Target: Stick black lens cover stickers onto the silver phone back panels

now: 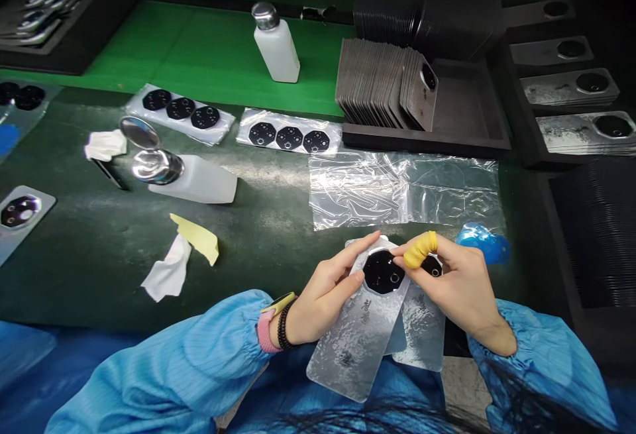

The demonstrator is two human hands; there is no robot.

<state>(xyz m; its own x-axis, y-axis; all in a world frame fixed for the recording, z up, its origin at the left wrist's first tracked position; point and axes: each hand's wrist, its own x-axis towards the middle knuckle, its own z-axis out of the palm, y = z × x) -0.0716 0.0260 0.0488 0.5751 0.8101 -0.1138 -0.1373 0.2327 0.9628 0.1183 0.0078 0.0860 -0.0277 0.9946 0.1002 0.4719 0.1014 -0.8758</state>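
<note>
My left hand grips the left edge of a silvery phone back cover, fingers wrapped along it, holding it tilted above the table's near edge. A black octagonal camera lens piece sits at the cover's top. My right hand, with a yellow finger cot on the forefinger, presses on that black piece. Beneath the right hand lies a second silvery cover with its own black lens part. Both forearms wear light blue sleeves.
A clear plastic bag lies beyond my hands. Two strips of black octagon pieces, a toppled dispenser bottle, an upright bottle, paper scraps, and a black tray holding several upright covers.
</note>
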